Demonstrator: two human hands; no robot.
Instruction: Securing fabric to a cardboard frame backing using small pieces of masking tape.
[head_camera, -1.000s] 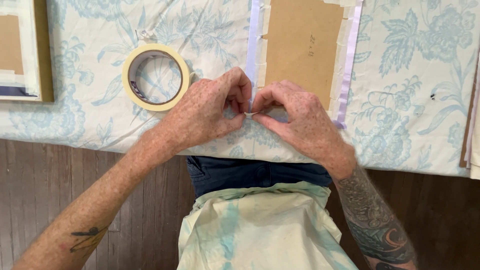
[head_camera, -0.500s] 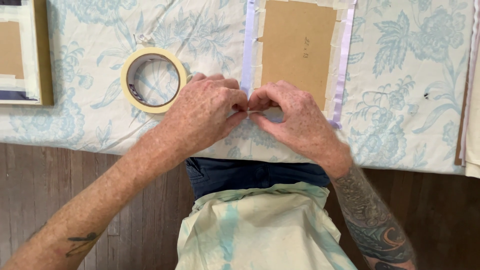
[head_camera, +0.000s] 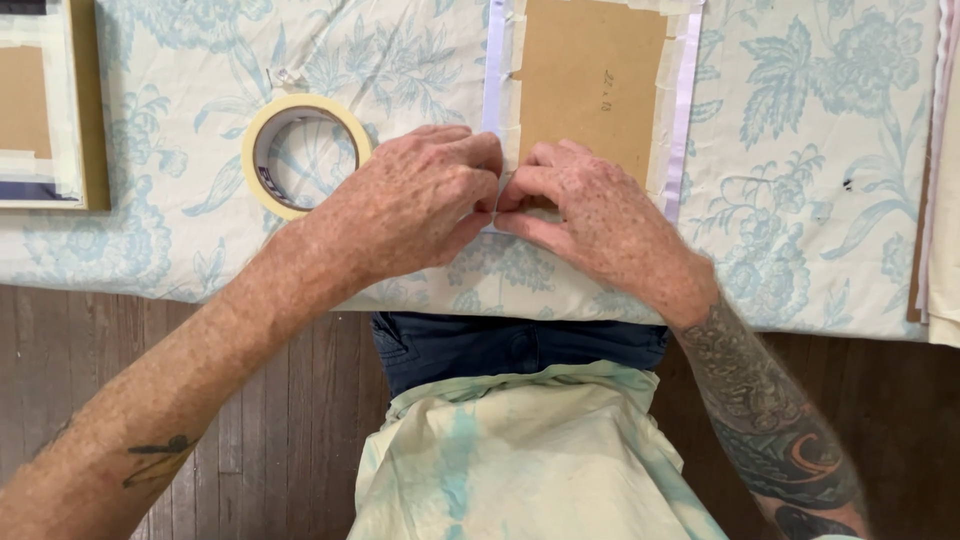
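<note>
Both hands sit slightly lower and closer to the table's near edge than a second ago; tape roll and board lie as before, allowing for camera drift.

Floral pale-blue-and-cream tablecloth (head_camera: 820, 180) covers the work table. Brown rectangular backing board (head_camera: 590, 75) lies on it, its margins covered in cream masking tape, pale lilac strips down both long sides. Round roll of cream masking tape (head_camera: 262, 150) lies flat just left of the hands, partly under the left wrist. A second framed piece (head_camera: 45, 110) sits at the far left edge.

Left hand (head_camera: 415, 205) and right hand (head_camera: 590, 215) meet fingertip to fingertip at the board's near left corner, thumbs and forefingers pressed together, pinching something small there. Cannot tell whether it is a tape end or the strip's edge; the fingers hide it.

Risks, as I judge them:
- uneven pull skews or wrinkles the strip
- a hard tug tears the tape or shifts the board on the cloth
- tape sticks to the tablecloth instead of the board
</note>
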